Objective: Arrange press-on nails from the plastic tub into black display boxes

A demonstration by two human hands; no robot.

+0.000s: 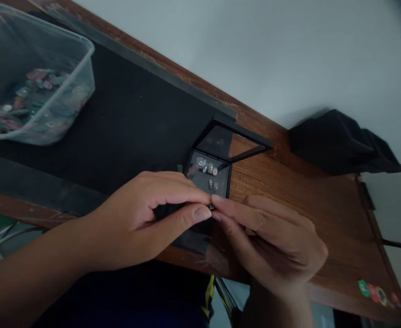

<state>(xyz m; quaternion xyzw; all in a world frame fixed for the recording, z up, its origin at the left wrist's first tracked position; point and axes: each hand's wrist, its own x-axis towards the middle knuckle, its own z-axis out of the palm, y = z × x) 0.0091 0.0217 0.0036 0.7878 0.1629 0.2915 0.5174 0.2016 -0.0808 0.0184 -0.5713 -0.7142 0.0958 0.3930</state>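
Note:
Between the fingertips of both hands is a small dark green stone (212,207), mostly covered by the fingers. My left hand (152,216) pinches it from the left with thumb and forefinger. From the right, the thumb and forefinger of my right hand (265,232) close on it too. Just beyond the fingertips lies a shallow black display case (225,180) holding several small pale and coloured stones (207,166). Its framed clear lid (233,139) stands raised at the back. My left hand hides the case's near left part.
A clear plastic tub (80,91) with many mixed stones stands at the far left on a black mat (135,114). Black boxes (333,141) sit against the wall at the right. Round coloured stickers (373,292) mark the wooden table's (299,191) right corner.

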